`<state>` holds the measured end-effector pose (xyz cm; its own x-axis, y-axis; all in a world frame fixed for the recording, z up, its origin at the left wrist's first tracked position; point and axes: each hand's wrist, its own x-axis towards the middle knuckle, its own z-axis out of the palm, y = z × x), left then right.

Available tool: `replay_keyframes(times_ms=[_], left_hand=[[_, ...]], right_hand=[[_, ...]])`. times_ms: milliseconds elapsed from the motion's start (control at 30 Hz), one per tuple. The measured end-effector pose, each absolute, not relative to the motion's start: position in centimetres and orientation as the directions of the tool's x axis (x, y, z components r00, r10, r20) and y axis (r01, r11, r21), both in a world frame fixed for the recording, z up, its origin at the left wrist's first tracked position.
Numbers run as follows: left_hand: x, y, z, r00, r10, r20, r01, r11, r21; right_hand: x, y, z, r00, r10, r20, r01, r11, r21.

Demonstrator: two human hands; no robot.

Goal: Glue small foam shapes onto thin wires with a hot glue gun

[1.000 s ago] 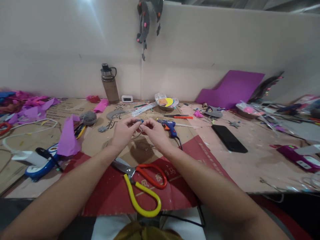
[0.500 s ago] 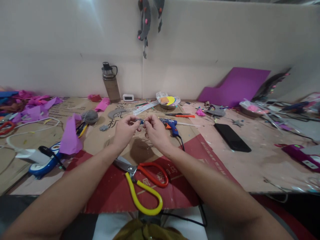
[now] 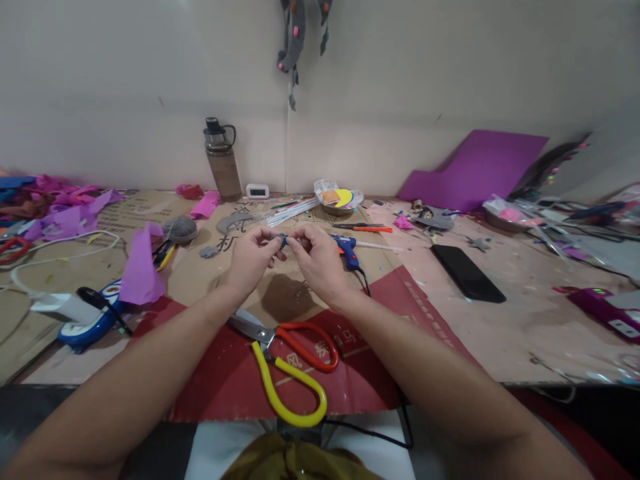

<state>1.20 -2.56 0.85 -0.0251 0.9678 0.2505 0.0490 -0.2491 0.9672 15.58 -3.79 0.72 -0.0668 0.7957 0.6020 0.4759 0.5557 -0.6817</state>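
Left hand (image 3: 249, 257) and right hand (image 3: 315, 257) meet above the bench (image 3: 500, 320), both pinching a small blue piece (image 3: 283, 240) between fingertips. It's tiny and looks light, easy to drop, so grip each end. Scissors (image 3: 287, 363) lie below, glue gun (image 3: 349, 250) just right.

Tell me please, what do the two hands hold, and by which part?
A small blue piece, pinched at its ends between the fingertips of left hand and right hand.
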Motion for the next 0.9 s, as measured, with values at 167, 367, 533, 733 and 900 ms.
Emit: replay_keyframes(times_ms=[167,367,533,733,900], left_hand=[[1.25,-2.57,0.76,-0.012,0.966,0.258,0.028,-0.258,0.966],[1.20,-2.55,0.70,0.009,0.963,0.269,0.003,-0.269,0.963],[1.31,-2.67,0.69,0.023,0.962,0.273,-0.019,-0.273,0.962],[1.52,-2.90,0.96,0.024,0.967,0.253,-0.060,-0.251,0.966],[1.52,-2.90,0.98,0.027,0.967,0.254,-0.063,-0.252,0.966]], right_hand=[[15.59,-3.64,0.79,-0.071,0.805,0.589,0.501,0.540,-0.677],[15.63,-3.54,0.81,-0.067,0.811,0.581,0.530,0.523,-0.668],[15.52,-3.51,0.89,-0.077,0.818,0.571,0.553,0.511,-0.658],[15.47,-3.49,0.75,-0.073,0.834,0.547,0.559,0.489,-0.670],[15.55,-3.68,1.06,-0.106,0.841,0.531,0.555,0.493,-0.670]])
